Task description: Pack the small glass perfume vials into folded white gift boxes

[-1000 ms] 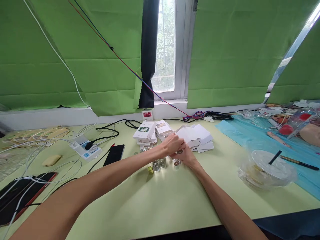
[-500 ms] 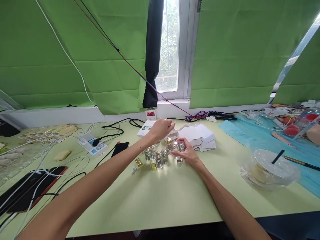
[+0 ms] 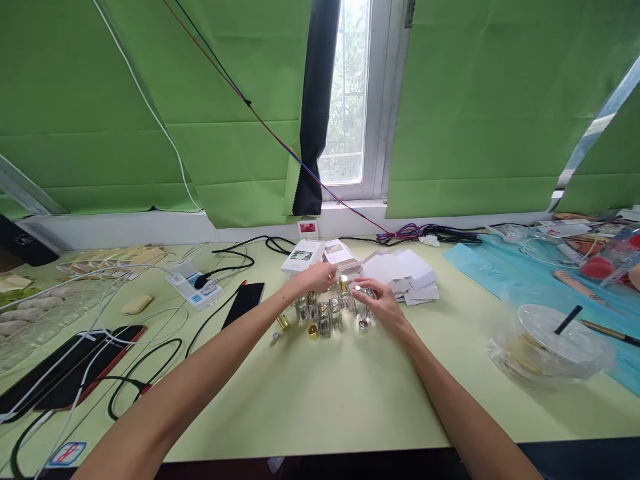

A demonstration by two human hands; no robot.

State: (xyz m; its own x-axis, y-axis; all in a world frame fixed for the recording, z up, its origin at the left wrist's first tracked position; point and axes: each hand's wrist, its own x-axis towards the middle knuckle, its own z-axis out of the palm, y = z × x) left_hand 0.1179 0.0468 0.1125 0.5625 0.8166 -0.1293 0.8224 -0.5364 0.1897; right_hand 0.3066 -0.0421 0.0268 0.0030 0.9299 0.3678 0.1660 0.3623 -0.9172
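Several small glass bottles [image 3: 325,320] stand close together on the pale green table. My left hand [image 3: 320,277] is over the back of the group, its fingers curled; what they hold, if anything, is too small to make out. At the right side of the group, my right hand [image 3: 381,300] has its fingers around a clear bottle with a silver top [image 3: 358,291]. A gold-capped bottle [image 3: 343,285] stands between the hands. In front lie a gold cap [image 3: 313,333], a silver cap [image 3: 363,326] and, farther left, another gold cap [image 3: 283,323].
Behind the bottles are white boxes [image 3: 303,256] and a pile of white cards [image 3: 413,270]. Phones [image 3: 243,305], cables and a power strip [image 3: 195,287] lie to the left. A lidded bowl in plastic [image 3: 550,340] stands right, beside blue sheeting [image 3: 515,260].
My left hand has come down and slightly nearer the bottles, uncovering a second white box behind it. My right hand stays by the right-hand bottles. The view has shifted slightly left.
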